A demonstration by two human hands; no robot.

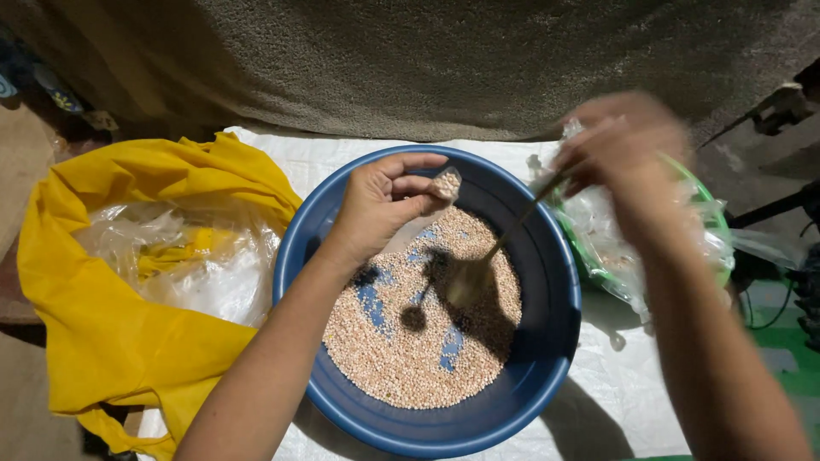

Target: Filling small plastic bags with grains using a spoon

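Note:
A big blue basin [547, 341] sits on a white sheet, half covered with small tan grains [410, 358]. My left hand [380, 205] hovers over the basin's far side and pinches a small clear plastic packet [444, 183] holding some grains. My right hand [619, 149], blurred by motion, is above the basin's right rim and grips the handle of a spoon [474, 273]. The spoon's bowl hangs over the grains near the basin's middle.
A yellow cloth bag [111, 341] lined with clear plastic lies open at the left. A green bowl [716, 218] filled with clear plastic bags stands at the right, behind my right hand. The white sheet [615, 401] covers the floor; a grey carpet lies beyond.

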